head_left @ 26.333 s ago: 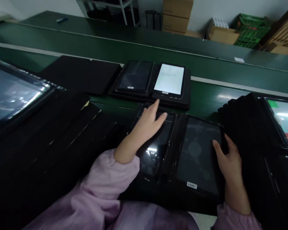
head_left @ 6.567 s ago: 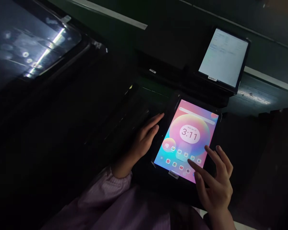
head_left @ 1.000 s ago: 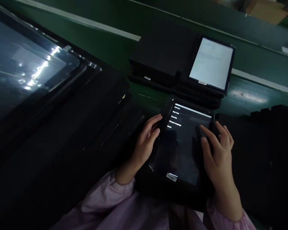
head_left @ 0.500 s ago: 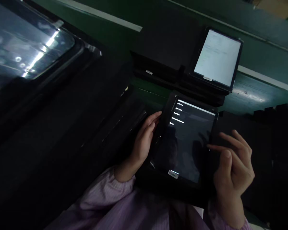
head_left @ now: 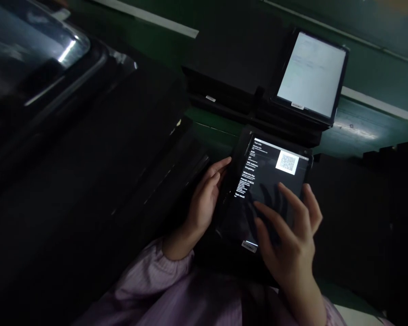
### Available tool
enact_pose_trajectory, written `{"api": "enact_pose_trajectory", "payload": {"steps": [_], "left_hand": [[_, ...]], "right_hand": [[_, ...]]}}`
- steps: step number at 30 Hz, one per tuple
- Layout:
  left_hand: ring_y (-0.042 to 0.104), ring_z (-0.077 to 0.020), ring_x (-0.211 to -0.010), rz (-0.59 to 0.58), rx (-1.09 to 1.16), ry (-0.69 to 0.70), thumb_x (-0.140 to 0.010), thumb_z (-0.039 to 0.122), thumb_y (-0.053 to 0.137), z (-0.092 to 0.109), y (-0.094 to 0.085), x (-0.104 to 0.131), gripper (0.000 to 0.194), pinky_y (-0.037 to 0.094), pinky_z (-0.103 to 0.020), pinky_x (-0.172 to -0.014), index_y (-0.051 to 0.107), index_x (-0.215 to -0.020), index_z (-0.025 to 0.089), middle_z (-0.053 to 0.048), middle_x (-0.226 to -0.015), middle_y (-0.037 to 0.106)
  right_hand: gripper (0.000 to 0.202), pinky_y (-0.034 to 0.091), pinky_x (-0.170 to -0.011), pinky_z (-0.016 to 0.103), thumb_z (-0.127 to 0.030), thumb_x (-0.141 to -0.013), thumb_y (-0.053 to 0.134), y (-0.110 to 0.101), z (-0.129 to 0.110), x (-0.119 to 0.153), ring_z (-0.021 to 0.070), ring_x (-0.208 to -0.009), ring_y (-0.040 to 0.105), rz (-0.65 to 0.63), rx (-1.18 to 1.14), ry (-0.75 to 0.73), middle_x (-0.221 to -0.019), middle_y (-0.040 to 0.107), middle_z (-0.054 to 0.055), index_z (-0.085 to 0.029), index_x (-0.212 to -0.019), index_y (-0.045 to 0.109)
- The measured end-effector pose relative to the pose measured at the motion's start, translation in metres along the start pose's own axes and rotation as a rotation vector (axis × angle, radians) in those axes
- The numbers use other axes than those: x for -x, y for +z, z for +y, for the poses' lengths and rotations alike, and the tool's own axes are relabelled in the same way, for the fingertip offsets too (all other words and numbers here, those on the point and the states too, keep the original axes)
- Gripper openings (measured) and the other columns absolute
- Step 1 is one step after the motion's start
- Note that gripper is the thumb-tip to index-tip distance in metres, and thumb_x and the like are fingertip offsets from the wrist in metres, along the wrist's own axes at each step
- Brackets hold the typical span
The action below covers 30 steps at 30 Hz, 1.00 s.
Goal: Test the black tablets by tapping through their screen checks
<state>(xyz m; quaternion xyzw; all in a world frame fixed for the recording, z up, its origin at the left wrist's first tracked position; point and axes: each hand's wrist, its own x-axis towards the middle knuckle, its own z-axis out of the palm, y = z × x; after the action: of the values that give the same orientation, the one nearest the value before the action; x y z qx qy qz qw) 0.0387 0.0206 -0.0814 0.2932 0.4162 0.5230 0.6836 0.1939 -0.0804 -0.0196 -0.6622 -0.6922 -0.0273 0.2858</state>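
A black tablet (head_left: 258, 181) lies tilted in front of me, its dark screen showing lines of white text and a QR code at the upper right. A small white label (head_left: 249, 246) is at its lower edge. My left hand (head_left: 206, 199) rests against the tablet's left side, fingers extended and thumb up. Over the lower right of the screen hovers my right hand (head_left: 290, 231), fingers spread, holding nothing; whether a fingertip touches the glass cannot be told.
A second tablet (head_left: 312, 74) with a lit white screen lies on a dark stack behind, beside a wide black stack (head_left: 234, 59). More dark stacks (head_left: 397, 181) stand at the right. A glossy black-framed panel (head_left: 37, 50) is at the upper left, over a green surface (head_left: 156, 40).
My right hand has moved left from beside the tablet to over its screen. The screen has switched from a short menu to a page of text with a QR code.
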Motion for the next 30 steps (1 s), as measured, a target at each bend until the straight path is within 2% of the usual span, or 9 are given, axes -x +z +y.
{"api": "enact_pose_trajectory", "payload": {"steps": [5, 8, 11, 14, 16, 19, 21, 25, 30], "left_hand": [[0.069, -0.0287, -0.135, -0.022, 0.086, -0.078, -0.095, 0.038, 0.069, 0.003, -0.002, -0.001, 0.031, 0.056, -0.042, -0.114, 0.083, -0.119, 0.023, -0.006, -0.133, 0.08], [0.072, -0.0266, -0.128, -0.03, 0.085, -0.066, -0.096, 0.038, 0.067, 0.003, -0.001, 0.0, 0.032, 0.056, -0.041, -0.113, 0.083, -0.12, 0.023, -0.006, -0.131, 0.081], [0.073, -0.0251, -0.127, -0.034, 0.063, -0.051, -0.098, 0.038, 0.066, 0.004, -0.001, 0.002, 0.032, 0.055, -0.04, -0.114, 0.083, -0.121, 0.024, -0.005, -0.131, 0.081], [0.071, -0.0266, -0.131, -0.025, 0.05, -0.062, -0.098, 0.037, 0.066, 0.004, -0.001, 0.004, 0.031, 0.053, -0.043, -0.117, 0.082, -0.122, 0.025, -0.004, -0.133, 0.08], [0.068, -0.0278, -0.135, -0.025, 0.031, -0.071, -0.098, 0.037, 0.066, 0.004, -0.001, 0.004, 0.031, 0.049, -0.045, -0.121, 0.081, -0.123, 0.026, -0.004, -0.136, 0.079], [0.064, -0.0289, -0.14, -0.021, -0.02, -0.037, -0.099, 0.038, 0.065, 0.003, -0.002, 0.004, 0.031, 0.043, -0.047, -0.127, 0.082, -0.122, 0.027, -0.004, -0.138, 0.078], [0.062, -0.0298, -0.142, -0.026, -0.041, -0.017, -0.098, 0.04, 0.065, 0.003, -0.003, 0.003, 0.032, 0.041, -0.049, -0.128, 0.083, -0.121, 0.027, -0.004, -0.138, 0.077], [0.062, -0.0309, -0.142, -0.028, -0.056, -0.021, -0.098, 0.041, 0.064, 0.001, -0.003, 0.002, 0.033, 0.041, -0.051, -0.128, 0.082, -0.122, 0.027, -0.005, -0.139, 0.077], [0.063, -0.0311, -0.141, -0.011, -0.092, -0.014, -0.099, 0.038, 0.062, 0.001, -0.002, 0.003, 0.033, 0.042, -0.05, -0.128, 0.081, -0.122, 0.024, -0.007, -0.139, 0.076]], "right_hand": [[0.025, 0.029, -0.128, 0.08, -0.03, -0.105, 0.065, 0.01, -0.019, -0.003, 0.0437, -0.169, 0.013, -0.134, -0.047, -0.04, -0.165, 0.046, 0.016, -0.023, -0.128, 0.073], [0.029, 0.028, -0.126, 0.085, -0.032, -0.106, 0.063, 0.012, -0.023, -0.005, 0.045, -0.17, 0.003, -0.205, -0.067, -0.082, -0.172, 0.038, 0.016, -0.025, -0.132, 0.073], [0.028, 0.026, -0.124, 0.087, -0.034, -0.107, 0.061, 0.016, -0.026, -0.007, 0.0442, -0.171, -0.001, -0.236, -0.052, -0.095, -0.174, 0.039, 0.013, -0.027, -0.131, 0.075], [0.024, 0.021, -0.127, 0.087, -0.034, -0.108, 0.06, 0.017, -0.024, -0.007, 0.0424, -0.171, 0.003, -0.2, -0.032, -0.07, -0.167, 0.052, 0.008, -0.028, -0.122, 0.079], [0.019, 0.022, -0.128, 0.085, -0.033, -0.107, 0.063, 0.014, -0.016, -0.007, 0.0429, -0.17, 0.012, -0.14, -0.03, -0.043, -0.157, 0.062, 0.005, -0.028, -0.108, 0.082], [0.019, 0.043, -0.122, 0.075, -0.028, -0.104, 0.068, 0.002, 0.005, -0.008, 0.0432, -0.161, 0.037, -0.017, -0.015, -0.004, -0.14, 0.073, 0.006, -0.025, -0.09, 0.08], [0.017, 0.054, -0.113, 0.067, -0.026, -0.104, 0.068, -0.007, 0.021, -0.008, 0.0424, -0.155, 0.047, 0.047, 0.035, 0.028, -0.135, 0.074, 0.01, -0.023, -0.093, 0.081], [0.021, 0.053, -0.112, 0.07, -0.035, -0.107, 0.064, -0.016, 0.047, -0.011, 0.0459, -0.155, 0.045, 0.089, 0.131, 0.069, -0.144, 0.068, 0.015, -0.024, -0.11, 0.081], [0.036, 0.039, -0.119, 0.082, -0.046, -0.109, 0.059, -0.007, 0.06, -0.02, 0.0539, -0.162, 0.029, 0.029, 0.144, 0.082, -0.166, 0.049, 0.017, -0.024, -0.128, 0.078]]}}
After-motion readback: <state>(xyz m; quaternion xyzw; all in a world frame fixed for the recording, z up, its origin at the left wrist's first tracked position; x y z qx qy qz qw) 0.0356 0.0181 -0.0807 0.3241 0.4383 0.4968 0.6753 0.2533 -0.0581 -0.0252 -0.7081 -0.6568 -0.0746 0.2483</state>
